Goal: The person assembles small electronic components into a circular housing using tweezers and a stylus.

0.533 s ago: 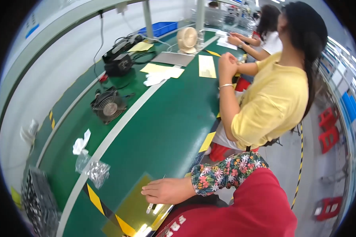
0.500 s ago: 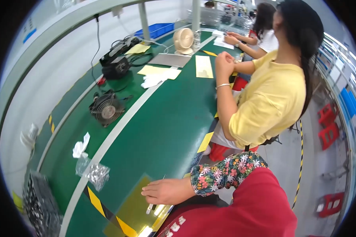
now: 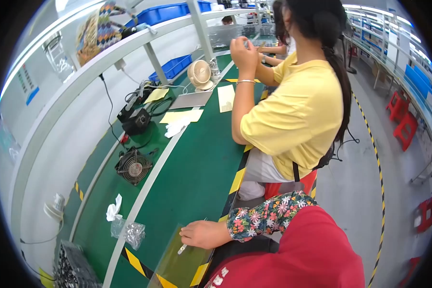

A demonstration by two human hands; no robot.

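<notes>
My right hand [image 3: 204, 234] comes in from the lower right, in a floral oversleeve [image 3: 269, 216]. It rests palm down near the table's front edge, its fingers closed over a slim, pale, pen-like tool [image 3: 181, 249]. One end of the tool sticks out below the fingers and a thin tip shows above the hand; its exact kind is unclear. Beneath lies a see-through yellowish sheet [image 3: 177, 269] on the green table [image 3: 187, 182]. My left hand is out of view.
A person in yellow [image 3: 293, 115] sits along the table, hands raised. A crumpled clear bag [image 3: 134, 234], white tissue [image 3: 114, 209], metal-grilled fan [image 3: 134, 166], white glove [image 3: 176, 127] and beige fan [image 3: 199, 75] lie farther along. A shelf frame [image 3: 105, 53] overhangs the left side.
My view has swung upward, bringing in more shelf and aisle. The person in yellow has raised their hands. My right hand stays over the tool on the sheet.
</notes>
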